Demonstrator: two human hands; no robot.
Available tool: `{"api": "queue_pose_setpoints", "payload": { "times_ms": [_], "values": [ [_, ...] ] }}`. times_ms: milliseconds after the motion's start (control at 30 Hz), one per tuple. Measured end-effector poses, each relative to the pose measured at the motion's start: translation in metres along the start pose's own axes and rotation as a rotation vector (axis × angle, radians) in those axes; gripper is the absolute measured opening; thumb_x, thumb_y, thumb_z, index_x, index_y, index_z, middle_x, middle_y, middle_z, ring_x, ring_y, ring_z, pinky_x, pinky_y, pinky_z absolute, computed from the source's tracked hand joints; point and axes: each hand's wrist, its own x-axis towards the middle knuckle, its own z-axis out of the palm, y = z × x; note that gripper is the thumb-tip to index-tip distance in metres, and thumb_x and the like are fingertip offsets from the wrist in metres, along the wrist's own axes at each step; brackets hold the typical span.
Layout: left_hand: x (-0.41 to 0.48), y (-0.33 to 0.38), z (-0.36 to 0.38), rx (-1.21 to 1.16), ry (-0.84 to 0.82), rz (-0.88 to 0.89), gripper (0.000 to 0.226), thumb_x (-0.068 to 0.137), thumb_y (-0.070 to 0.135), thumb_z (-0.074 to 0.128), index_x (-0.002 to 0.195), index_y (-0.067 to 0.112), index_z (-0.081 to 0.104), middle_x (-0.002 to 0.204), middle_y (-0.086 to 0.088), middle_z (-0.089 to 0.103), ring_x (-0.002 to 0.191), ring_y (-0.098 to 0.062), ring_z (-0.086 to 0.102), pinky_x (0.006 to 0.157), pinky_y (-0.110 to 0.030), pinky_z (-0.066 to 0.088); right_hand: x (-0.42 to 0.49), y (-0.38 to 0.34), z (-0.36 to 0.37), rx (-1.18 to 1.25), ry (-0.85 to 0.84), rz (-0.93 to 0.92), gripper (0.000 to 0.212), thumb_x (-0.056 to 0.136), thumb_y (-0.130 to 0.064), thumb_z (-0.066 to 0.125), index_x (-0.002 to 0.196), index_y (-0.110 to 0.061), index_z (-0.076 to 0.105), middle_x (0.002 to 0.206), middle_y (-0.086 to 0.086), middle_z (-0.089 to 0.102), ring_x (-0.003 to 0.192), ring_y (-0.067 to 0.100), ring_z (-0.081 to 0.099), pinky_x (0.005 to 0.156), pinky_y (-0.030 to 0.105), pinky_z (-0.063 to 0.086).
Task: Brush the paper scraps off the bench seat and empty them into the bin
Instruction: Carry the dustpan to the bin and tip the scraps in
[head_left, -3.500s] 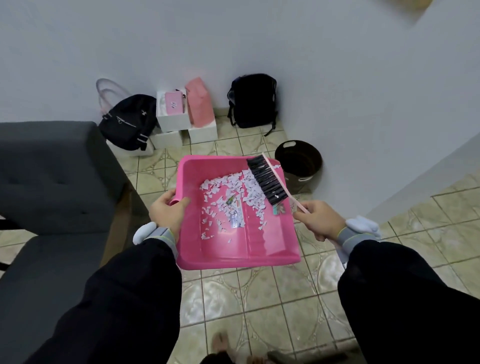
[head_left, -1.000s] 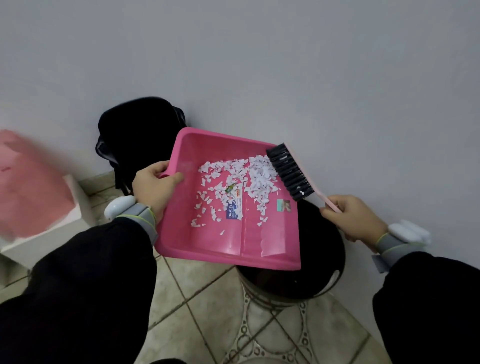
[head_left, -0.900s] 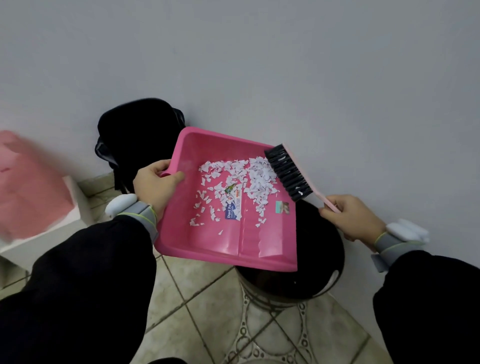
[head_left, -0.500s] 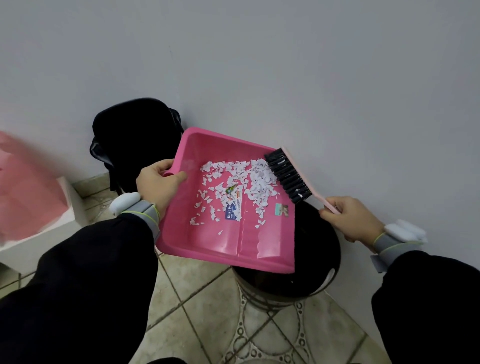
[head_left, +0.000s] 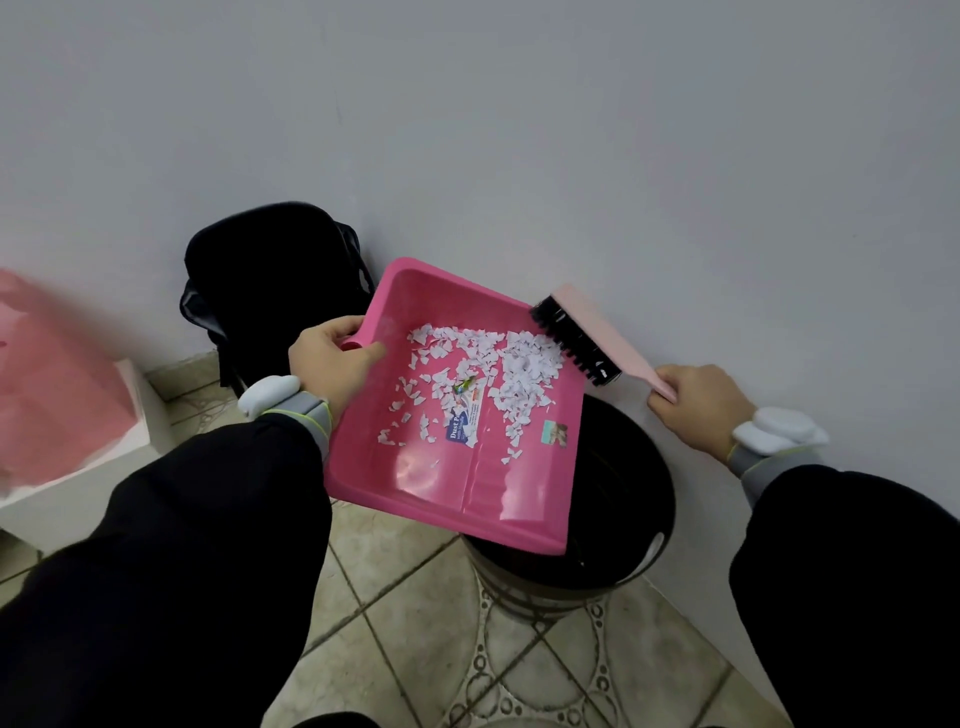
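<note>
My left hand grips the handle of a pink dustpan, held above the floor with its open lip over the black bin. White paper scraps lie spread across the pan's back half, beside a printed label. In my right hand is the pale pink handle of a brush; its black bristles rest at the pan's far right edge, touching the scraps. The bin stands on the tiles against the wall, partly hidden by the pan. The bench is out of view.
A black backpack leans on the grey wall behind the dustpan. At the left, a pink bag sits on a white box. Patterned floor tiles run along the bottom, with the wall close on the right.
I have gone from the bench corner to the bin. Over the last second the dustpan has shifted slightly right over the bin; the brush stays at the pan's far right edge.
</note>
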Motion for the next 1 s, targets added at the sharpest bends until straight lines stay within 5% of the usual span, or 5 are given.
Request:
{"api": "queue_pose_setpoints", "payload": {
  "times_ms": [200,500,1000],
  "values": [
    [0.001,-0.003,0.004,0.040,0.006,0.026,0.034,0.073,0.009,0.068,0.105,0.021,0.071,0.069,0.018,0.060,0.061,-0.002,0.055,0.075,-0.025,0.052,-0.005,0.002,0.012,-0.260,0.027,-0.080,0.019,0.093,-0.026,0.046,0.098,-0.011,0.056,0.091,0.022,0.065,0.085,0.039,0.061,0.064,0.034,0.038],
    [-0.004,0.014,0.017,0.068,-0.020,0.228,0.033,0.074,0.008,0.067,0.103,0.021,0.071,0.070,0.023,0.057,0.055,0.022,0.052,0.055,0.004,0.037,-0.005,0.005,0.015,-0.377,0.019,-0.093,0.026,0.097,-0.029,0.039,0.107,-0.008,0.051,0.096,0.022,0.065,0.088,0.039,0.063,0.062,0.033,0.037],
    [0.006,0.012,0.030,0.170,-0.082,0.279,0.035,0.073,0.011,0.068,0.107,0.020,0.070,0.081,0.003,0.066,0.062,-0.001,0.054,0.058,-0.003,0.039,-0.043,0.012,0.041,-0.463,-0.115,-0.207,0.031,0.097,-0.035,0.038,0.118,-0.014,0.047,0.103,0.014,0.065,0.094,0.034,0.063,0.065,0.032,0.039]
  ]
}}
